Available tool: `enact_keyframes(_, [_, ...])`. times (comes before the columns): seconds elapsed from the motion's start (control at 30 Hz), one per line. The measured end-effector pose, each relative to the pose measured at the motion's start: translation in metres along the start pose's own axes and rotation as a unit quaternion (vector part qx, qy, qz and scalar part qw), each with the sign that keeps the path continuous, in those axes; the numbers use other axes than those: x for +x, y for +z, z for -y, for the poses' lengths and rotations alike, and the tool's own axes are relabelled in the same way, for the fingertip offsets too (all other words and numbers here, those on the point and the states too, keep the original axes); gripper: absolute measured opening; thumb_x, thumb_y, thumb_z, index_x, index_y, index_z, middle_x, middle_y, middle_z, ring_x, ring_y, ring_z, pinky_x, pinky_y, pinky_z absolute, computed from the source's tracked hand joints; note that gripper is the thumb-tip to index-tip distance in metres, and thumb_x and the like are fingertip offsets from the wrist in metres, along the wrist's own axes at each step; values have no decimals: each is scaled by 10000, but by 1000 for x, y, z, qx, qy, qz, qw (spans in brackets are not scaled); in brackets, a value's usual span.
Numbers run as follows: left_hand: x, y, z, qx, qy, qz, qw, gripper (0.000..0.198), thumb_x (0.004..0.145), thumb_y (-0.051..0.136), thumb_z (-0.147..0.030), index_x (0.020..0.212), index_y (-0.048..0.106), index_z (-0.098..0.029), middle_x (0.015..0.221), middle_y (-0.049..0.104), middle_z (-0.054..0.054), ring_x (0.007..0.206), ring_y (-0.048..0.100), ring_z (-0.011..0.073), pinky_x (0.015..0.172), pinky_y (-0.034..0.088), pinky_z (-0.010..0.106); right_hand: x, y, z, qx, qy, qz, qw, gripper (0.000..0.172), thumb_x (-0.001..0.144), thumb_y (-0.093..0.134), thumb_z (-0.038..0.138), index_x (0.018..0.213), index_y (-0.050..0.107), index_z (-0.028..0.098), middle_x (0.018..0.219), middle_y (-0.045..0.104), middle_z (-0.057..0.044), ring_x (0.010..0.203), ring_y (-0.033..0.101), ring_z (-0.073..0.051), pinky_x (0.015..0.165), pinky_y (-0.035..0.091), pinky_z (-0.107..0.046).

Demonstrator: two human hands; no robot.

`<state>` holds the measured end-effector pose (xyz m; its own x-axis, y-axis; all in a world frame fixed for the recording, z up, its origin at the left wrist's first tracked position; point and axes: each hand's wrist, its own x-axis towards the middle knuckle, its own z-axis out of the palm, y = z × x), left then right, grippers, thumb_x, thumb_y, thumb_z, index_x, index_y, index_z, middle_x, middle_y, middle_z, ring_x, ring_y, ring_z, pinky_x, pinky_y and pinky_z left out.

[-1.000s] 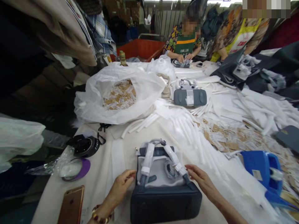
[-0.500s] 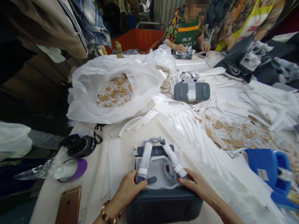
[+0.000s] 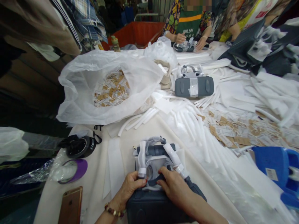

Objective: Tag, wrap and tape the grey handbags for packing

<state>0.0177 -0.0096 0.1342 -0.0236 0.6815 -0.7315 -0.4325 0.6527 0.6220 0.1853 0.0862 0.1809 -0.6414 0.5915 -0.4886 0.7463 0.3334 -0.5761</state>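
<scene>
Closest to me, at six o'clock, the dark handbag (image 3: 151,207) stands on the table (image 3: 126,133) with its open top facing away from me. My left hand (image 3: 129,190) is clamped on the bag's upper edge, its fingers curled round the foot of the left handle. My right hand (image 3: 174,187) lies across the middle of the opening with bent fingers pressing on the pale stuffing. Whether they pinch it I cannot tell, since my own knuckles hide the tips. Both handles (image 3: 173,157) are wrapped in white foam and arch up just beyond my fingertips.

At eight o'clock from the bag a gold phone (image 3: 71,205) lies flat near the table's edge. Further out at nine to ten o'clock are a purple-rimmed disc in clear plastic (image 3: 70,169) and a black round case (image 3: 79,146), side by side. At three o'clock, well apart from the bag, sits a blue plastic thing (image 3: 275,166).

Past the bag, white foam strips (image 3: 193,124) fan out at one o'clock, with brown paper tags (image 3: 233,133) scattered beside them. At eleven o'clock a big white sack (image 3: 77,93) gapes open, holding more tags. A grey handbag (image 3: 193,87) lies on its side at one o'clock, on the strips.

Farthest off, at twelve o'clock, a co-worker's hands (image 3: 181,38) rest on another wrapped piece, with a red bin (image 3: 142,31) to their left.
</scene>
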Motion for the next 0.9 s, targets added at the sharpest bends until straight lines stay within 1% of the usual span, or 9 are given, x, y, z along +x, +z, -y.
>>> enact_keyframes(0.13, [2,2,-2,-16,43,-2,999,544,460,834,-338,907,604,-130,756,656,4,690,580,148,634,428,231,18,10,1,77,14,-51,996,217,799,568,95,1013,576,133,761,679,-31,735,638,-168,648,438,-231])
enact_keyframes(0.23, [7,-1,3,-21,64,3,998,635,457,848,-301,1000,567,-132,792,662,14,743,595,169,660,440,241,30,19,5,51,2,-47,998,106,791,567,92,853,623,157,730,671,-15,706,627,-156,625,421,-220])
enact_keyframes(0.3, [10,-5,11,-28,76,19,997,650,488,841,-293,1045,549,-128,855,670,36,786,601,179,702,447,255,34,24,9,25,-6,-39,999,139,794,535,73,783,637,167,743,673,-29,724,629,-167,632,415,-230])
enact_keyframes(0.47, [15,-7,29,-55,82,21,995,690,509,836,-287,1100,515,-135,903,677,47,786,609,172,703,455,251,38,30,14,-37,-25,-29,999,207,762,497,32,803,662,150,872,662,-110,803,631,-221,634,417,-263])
enact_keyframes(0.67, [9,-1,16,-20,71,39,997,696,534,818,-344,1117,500,-136,900,671,48,796,609,179,717,462,260,43,25,19,-49,4,-69,996,198,814,446,57,843,630,123,853,660,-127,783,636,-230,674,444,-296])
enact_keyframes(0.73, [1,-9,10,28,63,44,997,669,611,758,-442,1141,492,-133,929,664,69,848,607,203,775,460,294,34,13,9,-33,-19,-73,997,133,824,493,114,860,616,151,845,662,-85,795,630,-208,704,454,-281])
enact_keyframes(0.8, [-13,-19,10,84,76,35,993,737,650,671,-578,1195,458,-130,964,653,99,893,602,236,821,450,331,14,-4,-15,11,-64,-95,993,115,859,500,208,910,601,189,874,655,-51,826,618,-180,742,460,-263])
enact_keyframes(0.87, [-29,-28,17,144,103,30,984,862,591,669,-640,1245,417,-138,1049,629,125,978,576,276,874,428,352,-15,-21,-51,109,-106,-152,977,189,882,483,314,999,583,204,915,646,-63,849,612,-188,765,470,-285])
enact_keyframes(0.9, [-38,-29,22,177,112,29,977,902,544,708,-616,1257,409,-150,1100,610,126,1025,554,291,896,415,349,-29,-27,-70,142,-94,-160,972,232,847,542,372,1017,580,219,965,642,-70,905,604,-207,795,468,-303])
